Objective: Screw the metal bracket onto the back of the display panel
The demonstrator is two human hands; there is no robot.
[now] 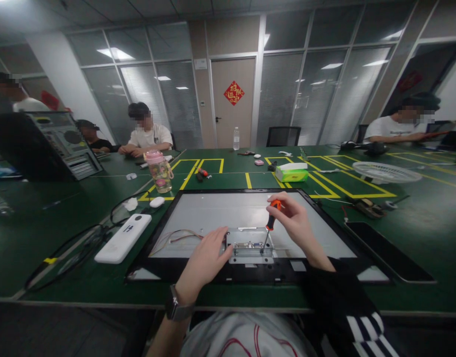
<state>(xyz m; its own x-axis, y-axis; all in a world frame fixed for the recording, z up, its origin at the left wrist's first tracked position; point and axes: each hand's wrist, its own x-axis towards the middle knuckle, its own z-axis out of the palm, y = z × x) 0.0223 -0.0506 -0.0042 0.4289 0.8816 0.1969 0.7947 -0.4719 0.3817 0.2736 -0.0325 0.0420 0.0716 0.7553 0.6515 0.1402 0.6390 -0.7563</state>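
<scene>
A monitor panel (198, 213) lies face down on the green table, its grey metal back up inside a black frame. Near its front edge sits a small metal bracket with ports (249, 245). My right hand (293, 218) is closed round an orange-and-black screwdriver (271, 220), held upright with its tip down on the bracket's right side. My left hand (205, 260) rests on the panel with its fingers against the bracket's left edge. Thin coloured wires (179, 235) run across the panel to the left of the bracket.
A white power strip (123, 238) and black cables (64, 248) lie left of the panel. A black cover strip (387, 250) lies to the right. Farther back stand a pink-lidded bottle (159, 171), a green tissue box (292, 173), a fan grille (384, 172) and an open computer case (53, 144). Several people sit around the table.
</scene>
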